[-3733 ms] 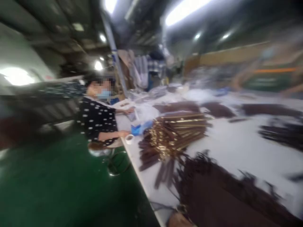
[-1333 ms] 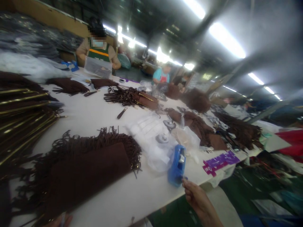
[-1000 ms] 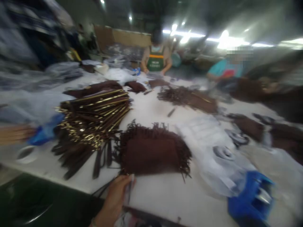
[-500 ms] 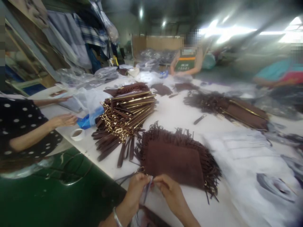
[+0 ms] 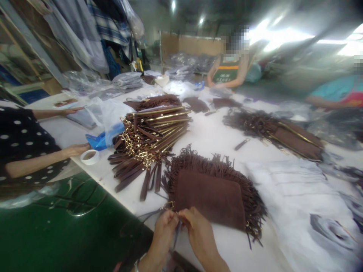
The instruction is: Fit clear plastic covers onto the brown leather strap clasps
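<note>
A brown fringed bag (image 5: 210, 196) lies flat on the table in front of me, its fringe fanned out along the far side and right. At its near left corner, my left hand (image 5: 164, 230) is closed in a pinch. A thin greyish strip (image 5: 177, 233) hangs from those fingertips. My right hand (image 5: 200, 234) pinches right beside it, thumb and finger almost touching the left fingertips. Whatever lies between the right fingers is too small to make out. Just past the left hand is a gold metal ring (image 5: 169, 205) with a dark strap.
Left of the bag is a pile of brown pouches (image 5: 153, 136) with gold zips and clasps. A tape roll (image 5: 90, 157) sits by a co-worker's hand (image 5: 75, 150). More brown bags (image 5: 295, 139) lie to the right, near white wrapping sheets (image 5: 295, 189).
My hands have come closer together and up to the bag's near corner. The strip between them shows less. A co-worker's near hand at left has moved down beside the tape roll.
</note>
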Demonstrator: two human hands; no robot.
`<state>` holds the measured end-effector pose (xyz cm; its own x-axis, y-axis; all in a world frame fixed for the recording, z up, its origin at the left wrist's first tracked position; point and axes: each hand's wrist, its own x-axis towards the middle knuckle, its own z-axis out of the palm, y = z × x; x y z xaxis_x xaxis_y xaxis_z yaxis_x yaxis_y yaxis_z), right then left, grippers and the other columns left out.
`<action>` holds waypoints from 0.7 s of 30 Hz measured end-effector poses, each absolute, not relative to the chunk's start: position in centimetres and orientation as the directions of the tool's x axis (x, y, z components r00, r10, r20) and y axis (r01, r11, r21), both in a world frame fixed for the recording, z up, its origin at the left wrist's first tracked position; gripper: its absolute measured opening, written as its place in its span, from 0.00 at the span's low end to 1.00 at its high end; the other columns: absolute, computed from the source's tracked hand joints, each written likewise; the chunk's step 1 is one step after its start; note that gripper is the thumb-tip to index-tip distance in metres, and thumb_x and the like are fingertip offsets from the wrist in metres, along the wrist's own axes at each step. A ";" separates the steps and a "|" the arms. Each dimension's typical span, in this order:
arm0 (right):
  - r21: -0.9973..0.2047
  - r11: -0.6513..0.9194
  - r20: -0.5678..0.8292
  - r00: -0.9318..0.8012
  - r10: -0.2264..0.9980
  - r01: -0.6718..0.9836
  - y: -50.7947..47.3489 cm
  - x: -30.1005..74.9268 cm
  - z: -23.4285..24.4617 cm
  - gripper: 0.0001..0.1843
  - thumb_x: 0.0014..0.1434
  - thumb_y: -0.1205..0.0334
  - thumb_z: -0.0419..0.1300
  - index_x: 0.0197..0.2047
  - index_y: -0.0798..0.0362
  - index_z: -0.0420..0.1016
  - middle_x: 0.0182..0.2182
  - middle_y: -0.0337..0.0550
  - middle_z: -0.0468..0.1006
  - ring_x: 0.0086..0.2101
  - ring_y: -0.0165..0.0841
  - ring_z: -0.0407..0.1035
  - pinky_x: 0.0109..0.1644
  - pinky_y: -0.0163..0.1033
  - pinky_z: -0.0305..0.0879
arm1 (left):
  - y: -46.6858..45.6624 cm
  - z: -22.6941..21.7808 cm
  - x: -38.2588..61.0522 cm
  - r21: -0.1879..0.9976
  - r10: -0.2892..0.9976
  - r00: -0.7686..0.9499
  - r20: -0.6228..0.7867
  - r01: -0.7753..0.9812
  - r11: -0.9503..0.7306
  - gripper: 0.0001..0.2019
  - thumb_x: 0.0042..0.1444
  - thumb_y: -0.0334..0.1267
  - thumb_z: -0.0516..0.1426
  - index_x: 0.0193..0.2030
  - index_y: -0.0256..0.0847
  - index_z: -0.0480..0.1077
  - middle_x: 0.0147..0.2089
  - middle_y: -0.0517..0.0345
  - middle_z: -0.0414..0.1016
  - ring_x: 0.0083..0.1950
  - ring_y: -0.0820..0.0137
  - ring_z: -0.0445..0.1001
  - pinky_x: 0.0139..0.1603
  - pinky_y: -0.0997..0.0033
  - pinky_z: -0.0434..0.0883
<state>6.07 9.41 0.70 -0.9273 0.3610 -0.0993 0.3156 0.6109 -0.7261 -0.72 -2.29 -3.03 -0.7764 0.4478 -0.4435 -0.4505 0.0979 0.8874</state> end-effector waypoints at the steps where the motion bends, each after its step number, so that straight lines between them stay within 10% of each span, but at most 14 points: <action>1: -0.693 0.642 -0.110 -0.928 0.356 0.329 9.4 6.0 1.0 0.16 0.62 0.73 0.50 0.39 0.46 0.76 0.32 0.38 0.71 0.33 0.31 0.68 0.36 0.34 0.54 | -2.3 -3.1 -0.8 0.890 0.451 -0.776 -0.442 -0.443 0.109 0.12 0.51 0.45 0.59 0.30 0.38 0.68 0.30 0.57 0.70 0.34 0.67 0.66 0.38 0.70 0.63; 14: -0.538 0.770 -0.222 -0.939 0.262 0.342 10.6 3.6 2.9 0.22 0.51 0.78 0.51 0.47 0.50 0.66 0.33 0.39 0.79 0.35 0.37 0.75 0.33 0.36 0.52 | -2.3 -4.4 -1.4 0.864 0.474 -0.739 -0.478 -0.493 0.102 0.17 0.42 0.48 0.66 0.26 0.37 0.69 0.25 0.56 0.72 0.29 0.68 0.66 0.31 0.71 0.60; 21: -0.697 0.611 -0.214 -0.922 0.323 0.376 10.5 5.0 2.0 0.19 0.55 0.76 0.50 0.48 0.50 0.63 0.30 0.35 0.77 0.33 0.32 0.73 0.35 0.33 0.55 | -2.0 -4.1 -1.1 0.802 0.379 -0.724 -0.577 -0.590 0.093 0.17 0.44 0.50 0.66 0.24 0.37 0.69 0.22 0.61 0.68 0.24 0.74 0.60 0.27 0.74 0.55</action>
<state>4.99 10.53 1.97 -0.9220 0.3231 -0.2135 0.3755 0.6110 -0.6969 -1.11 -2.04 -4.12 -0.7239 0.3790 -0.5765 -0.5902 0.0926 0.8019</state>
